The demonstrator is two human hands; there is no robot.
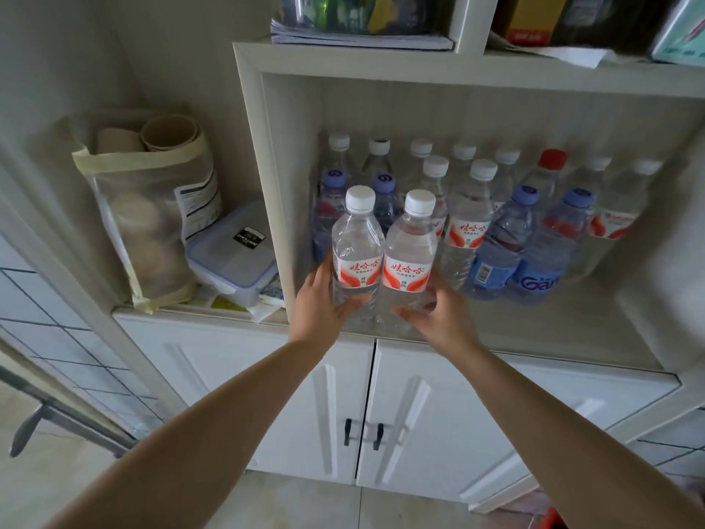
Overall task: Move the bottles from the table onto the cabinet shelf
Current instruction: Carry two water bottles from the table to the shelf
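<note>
Two clear water bottles with white caps and red-and-white labels stand side by side at the front edge of the cabinet shelf (pixel 534 330). My left hand (pixel 320 303) grips the lower part of the left bottle (pixel 358 253). My right hand (pixel 438 315) grips the base of the right bottle (pixel 410 261). Behind them the shelf holds several more bottles: white-capped ones (pixel 471 223), blue-capped ones with blue labels (pixel 499 246), and one with a red cap (pixel 551 160). The table is out of view.
Left of the shelf compartment sit a mesh bag of paper cups (pixel 148 208) and a lidded plastic box (pixel 232 257). Papers and boxes fill the shelf above (pixel 358 40). White double doors with black handles (pixel 362 433) close the cabinet below.
</note>
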